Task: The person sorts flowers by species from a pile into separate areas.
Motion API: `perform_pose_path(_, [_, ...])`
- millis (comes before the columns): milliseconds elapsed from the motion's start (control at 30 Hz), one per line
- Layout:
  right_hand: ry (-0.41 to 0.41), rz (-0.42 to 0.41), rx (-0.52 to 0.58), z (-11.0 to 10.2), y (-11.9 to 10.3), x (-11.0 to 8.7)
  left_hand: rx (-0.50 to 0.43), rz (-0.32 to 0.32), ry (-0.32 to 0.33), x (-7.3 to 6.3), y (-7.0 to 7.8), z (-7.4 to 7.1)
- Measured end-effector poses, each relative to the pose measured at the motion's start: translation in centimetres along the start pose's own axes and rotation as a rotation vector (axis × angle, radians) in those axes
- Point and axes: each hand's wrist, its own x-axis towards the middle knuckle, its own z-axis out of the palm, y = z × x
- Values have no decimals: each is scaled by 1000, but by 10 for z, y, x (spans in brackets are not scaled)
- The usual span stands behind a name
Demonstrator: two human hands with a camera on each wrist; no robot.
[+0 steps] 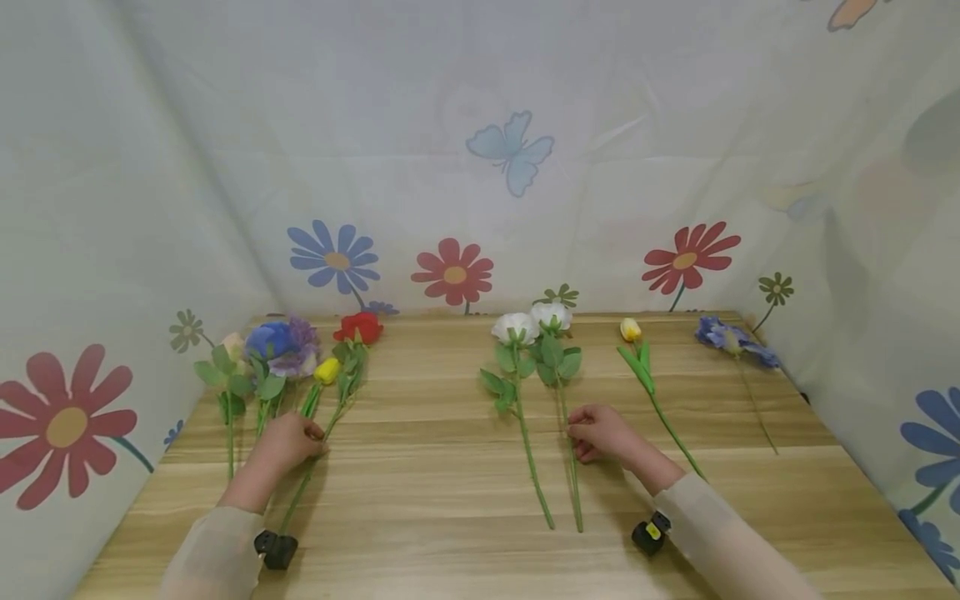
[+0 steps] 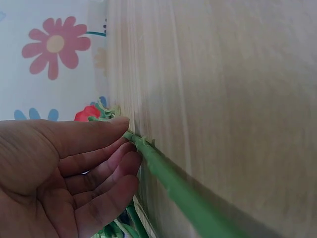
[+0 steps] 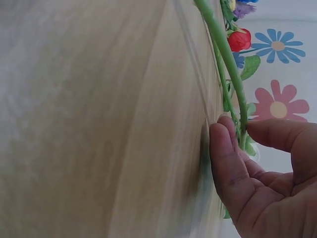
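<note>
My left hand (image 1: 288, 443) pinches the green stem (image 2: 173, 183) of a red rose (image 1: 358, 327) between thumb and forefinger, low over the table's left part. Close beside that rose lie a yellow tulip (image 1: 327, 371), a blue flower (image 1: 270, 339), a purple flower (image 1: 300, 354) and a pale pink one (image 1: 234, 346). At centre right my right hand (image 1: 600, 435) holds the stem (image 3: 230, 59) of a white flower (image 1: 551, 316) between thumb and fingertips. A second white flower (image 1: 515, 328) lies just left of it, its stem (image 1: 531, 450) untouched.
Right of my right hand lies a yellow-and-white tulip (image 1: 631, 330), its stem running under the forearm. A blue-violet flower (image 1: 735, 340) lies near the right edge of the wooden table (image 1: 420, 500). A printed cloth (image 1: 390, 167) hangs behind and along both sides.
</note>
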Motion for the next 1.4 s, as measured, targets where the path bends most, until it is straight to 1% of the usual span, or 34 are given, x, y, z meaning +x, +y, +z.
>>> perform_pose_path(167, [-23, -17, 24, -3, 3, 0, 10, 9, 23, 0, -1, 2])
perform_pose_path(200, [-41, -37, 32, -5, 4, 0, 10, 9, 25, 0, 0, 2])
perform_pose_path(300, [-54, -50, 40, -7, 5, 1, 4, -3, 20, 0, 1, 2])
perform_pose_path(400, [-39, -26, 46, -7, 3, 2, -7, -28, 11, 0, 3, 1])
perform_pose_path(467, [-15, 2, 35, -6, 1, 1, -12, -51, 8, 2, 4, 2])
perform_pose_path(600, [6, 8, 9, -7, -1, 0, -22, -98, 8, 4, 7, 3])
perform_pose_path(733, [9, 5, 3, -9, 0, 1, -30, -143, -10, 5, 9, 3])
perform_pose_path(800, [10, 4, 2, -10, 1, 1, -23, -154, -19, 5, 9, 2])
perform_pose_path(967, [1, -20, 2, -14, -1, 0, -47, -131, -31, 4, 8, 0])
perform_pose_path(1167, [11, -46, -11, -19, -8, -2, -97, -73, -29, 3, 8, -5])
perform_pose_path(1267, [28, -58, -20, -19, -11, 0, -131, -53, -46, 2, 10, -9])
perform_pose_path(1400, [27, -91, -15, -17, -18, -1, -169, -33, -63, 1, 17, -14])
